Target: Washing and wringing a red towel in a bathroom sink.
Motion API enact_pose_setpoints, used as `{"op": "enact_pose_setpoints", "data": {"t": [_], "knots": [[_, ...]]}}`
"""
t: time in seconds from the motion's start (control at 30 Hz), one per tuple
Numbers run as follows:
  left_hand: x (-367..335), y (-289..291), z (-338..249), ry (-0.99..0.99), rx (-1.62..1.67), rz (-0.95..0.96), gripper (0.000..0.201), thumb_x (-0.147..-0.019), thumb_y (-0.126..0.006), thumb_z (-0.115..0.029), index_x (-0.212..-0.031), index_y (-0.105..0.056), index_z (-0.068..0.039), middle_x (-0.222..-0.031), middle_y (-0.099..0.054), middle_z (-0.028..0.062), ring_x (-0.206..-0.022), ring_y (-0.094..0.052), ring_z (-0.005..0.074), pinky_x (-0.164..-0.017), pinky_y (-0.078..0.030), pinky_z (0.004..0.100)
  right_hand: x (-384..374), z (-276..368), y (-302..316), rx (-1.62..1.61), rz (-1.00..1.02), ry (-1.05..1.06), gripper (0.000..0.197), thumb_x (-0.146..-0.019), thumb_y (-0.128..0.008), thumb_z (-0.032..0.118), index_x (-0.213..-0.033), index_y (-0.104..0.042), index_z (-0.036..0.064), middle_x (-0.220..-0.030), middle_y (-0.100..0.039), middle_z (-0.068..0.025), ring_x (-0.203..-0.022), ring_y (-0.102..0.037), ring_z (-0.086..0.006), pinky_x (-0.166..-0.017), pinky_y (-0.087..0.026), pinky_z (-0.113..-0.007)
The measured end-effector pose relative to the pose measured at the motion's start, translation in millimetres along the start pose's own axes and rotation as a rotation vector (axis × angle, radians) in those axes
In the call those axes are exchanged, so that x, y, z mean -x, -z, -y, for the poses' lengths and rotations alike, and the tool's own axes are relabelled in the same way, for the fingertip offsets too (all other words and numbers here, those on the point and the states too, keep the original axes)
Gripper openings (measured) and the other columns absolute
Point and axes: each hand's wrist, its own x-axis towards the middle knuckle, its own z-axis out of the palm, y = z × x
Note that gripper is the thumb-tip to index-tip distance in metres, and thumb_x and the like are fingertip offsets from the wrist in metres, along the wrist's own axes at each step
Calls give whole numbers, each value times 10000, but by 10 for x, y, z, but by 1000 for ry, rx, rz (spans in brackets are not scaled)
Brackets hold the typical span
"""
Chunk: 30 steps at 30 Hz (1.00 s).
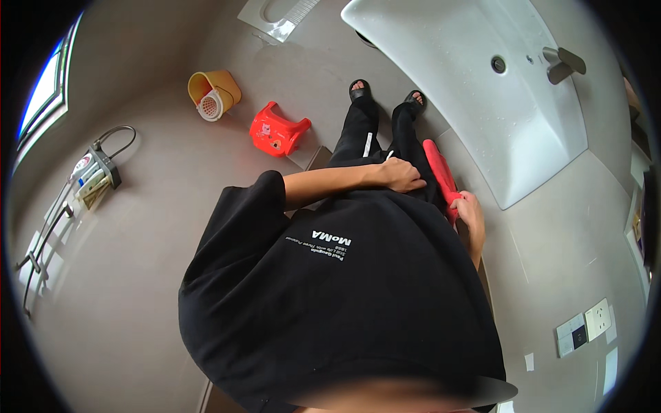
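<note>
Beside the white sink (482, 89), my right hand (470, 210) is wrapped around the near end of a red handle (439, 172), which angles away toward my sandals. My left hand (399, 175) rests flat on my black trousers, fingers loose and holding nothing, just beside the handle. On the floor sit a red stool (277, 129) and a yellow bucket (214, 93).

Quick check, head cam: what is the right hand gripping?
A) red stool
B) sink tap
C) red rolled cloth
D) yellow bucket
C: the right hand is closed around the lower end of the red rolled cloth beside the white sink; the bucket and stool sit apart on the floor.
</note>
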Motion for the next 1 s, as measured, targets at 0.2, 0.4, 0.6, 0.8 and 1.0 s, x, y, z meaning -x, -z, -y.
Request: {"op": "enact_pose_setpoints", "data": {"t": [0.2, 0.4, 0.6, 0.8, 1.0], "knots": [[172, 166, -20, -17, -158, -46, 862, -780, -453, -791, -829, -686, 38, -784, -683, 186, -766, -676, 362, -711, -544, 423, -73, -197, -402, -29, -91, -4, 292, -620, -619, 169, -833, -625, -30, -700, -590, -202, -690, -596, -332, -661, -456, -403], [292, 174, 312, -40, -162, 7, 862, -838, -380, -763, -661, -677, 26, -676, -656, 207, -689, -668, 378, -628, -539, 428, -3, -71, -661, -53, -288, 142, 258, -675, -611, 153, -863, -607, -24, -678, -550, -194, -661, -549, -355, -657, -444, -415], [358, 348, 334, -132, -142, -57, 809, -903, -365, -681, -603, -647, 16, -624, -623, 222, -644, -648, 394, -607, -533, 439, 119, 145, -665, -82, -393, 217, 232, -713, -608, 135, -888, -607, -17, -694, -569, -187, -657, -558, -344, -654, -450, -403], [320, 519, 128, -173, -64, -209, 770, -963, -331, -592, -575, -617, 8, -605, -608, 225, -630, -637, 402, -603, -527, 454, 274, 101, -619, -178, -403, 236, 202, -728, -599, 116, -884, -623, -10, -708, -608, -169, -666, -588, -301, -665, -464, -388], [448, 904, 2, -94, 0, -46, 776, -969, -324, -588, -632, -630, 41, -688, -628, 255, -729, -638, 436, -673, -521, 481, 249, -189, -703, -259, -381, 173, 193, -730, -594, 105, -880, -626, -12, -699, -613, -152, -662, -592, -271, -667, -468, -375]]}}
